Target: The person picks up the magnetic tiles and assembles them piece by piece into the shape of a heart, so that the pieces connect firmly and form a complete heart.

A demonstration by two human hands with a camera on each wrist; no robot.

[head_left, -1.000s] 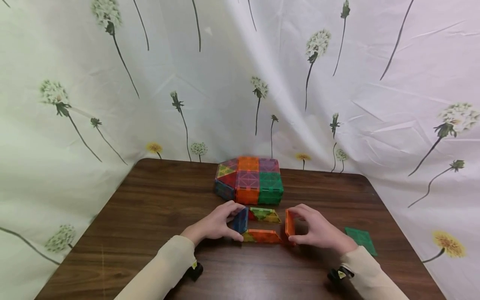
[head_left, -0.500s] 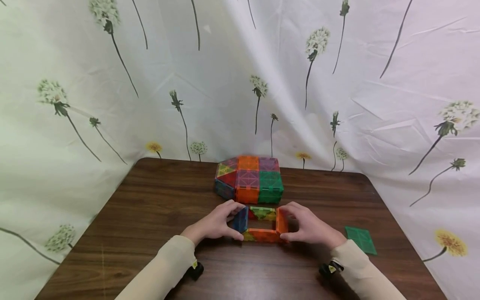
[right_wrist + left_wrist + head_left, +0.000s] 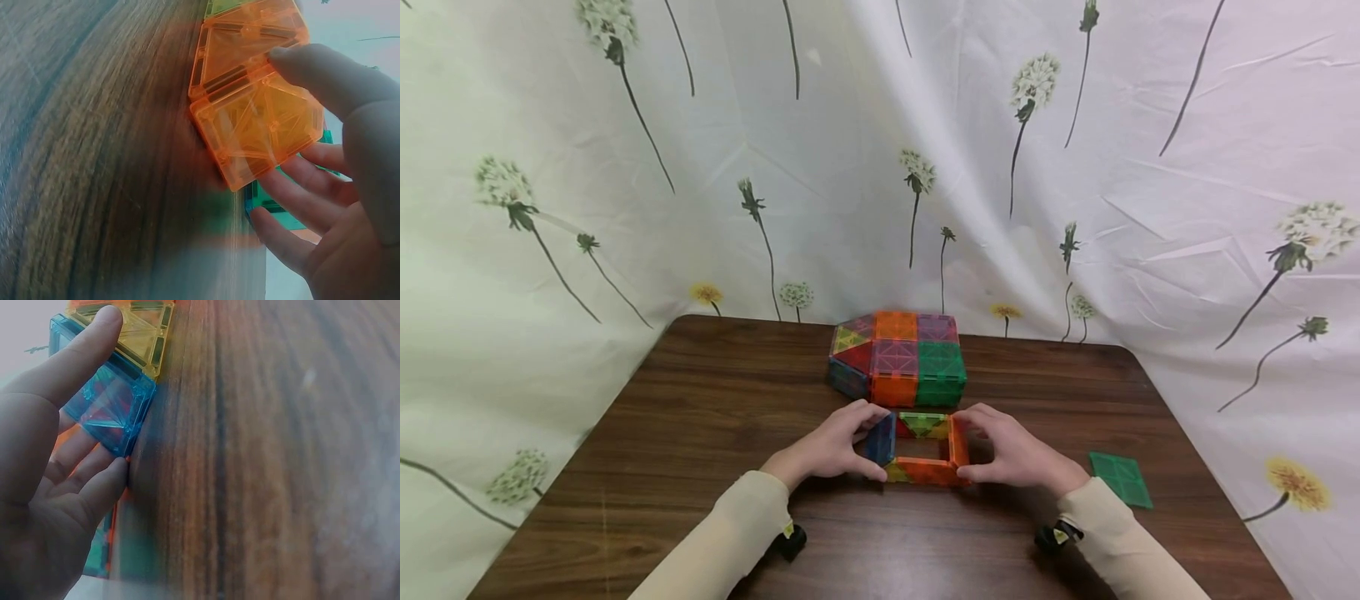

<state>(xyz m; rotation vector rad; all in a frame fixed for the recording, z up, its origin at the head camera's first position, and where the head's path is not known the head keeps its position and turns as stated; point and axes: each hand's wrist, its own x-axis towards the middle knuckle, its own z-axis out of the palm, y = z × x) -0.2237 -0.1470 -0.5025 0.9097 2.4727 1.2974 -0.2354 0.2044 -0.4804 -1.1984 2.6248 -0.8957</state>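
A small four-sided frame of upright translucent magnetic tiles stands on the table. My left hand (image 3: 829,443) holds its left side, a blue square magnetic tile (image 3: 882,442), with the thumb at the near corner and the fingers at the far one. On the right side, my right hand (image 3: 1021,450) spans an orange square magnetic tile (image 3: 259,131) between thumb and fingers. The near wall has a yellow triangle (image 3: 142,328) and an orange part (image 3: 927,472). Red, green and yellow triangles form the far wall (image 3: 925,426).
Behind the frame stands a larger closed block of coloured magnetic tiles (image 3: 897,360). A loose green square tile (image 3: 1121,479) lies flat on the wooden table (image 3: 715,392), right of my right forearm. A dandelion-print cloth (image 3: 850,167) hangs behind the table.
My right hand has moved left with the orange square tile, which now meets the ends of the near and far walls. The far wall's right end looks straighter. My left hand has stayed put.
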